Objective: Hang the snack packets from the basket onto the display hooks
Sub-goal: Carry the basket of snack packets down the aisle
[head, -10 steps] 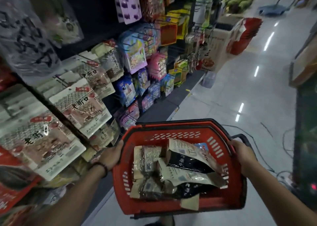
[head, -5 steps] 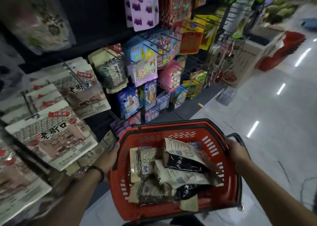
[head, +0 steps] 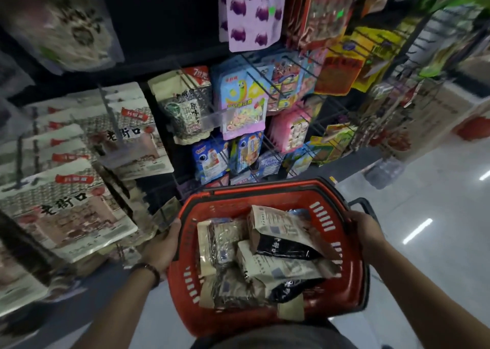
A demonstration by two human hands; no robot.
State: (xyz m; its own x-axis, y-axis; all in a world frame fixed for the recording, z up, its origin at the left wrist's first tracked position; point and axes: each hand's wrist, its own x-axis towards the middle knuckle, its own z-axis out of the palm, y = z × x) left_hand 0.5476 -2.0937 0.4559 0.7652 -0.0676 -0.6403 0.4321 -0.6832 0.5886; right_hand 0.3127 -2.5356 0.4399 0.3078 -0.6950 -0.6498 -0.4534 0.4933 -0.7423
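Carrying, not hanging yet: your left hand [head: 163, 245] has its fingers wrapped over the left rim of the red basket [head: 267, 201], held at the foot of the rack of display hooks [head: 267, 75]. Snack packets [head: 254, 258] lie heaped across the basket floor, tan and black pouches overlapping, none on a hook. They look light, crinkly and slick, soft in the belly and stiffer along the sealed top, so pinch each by that top strip near the hang hole. Your right hand [head: 367, 232] clasps the right rim, fingers closed around it.
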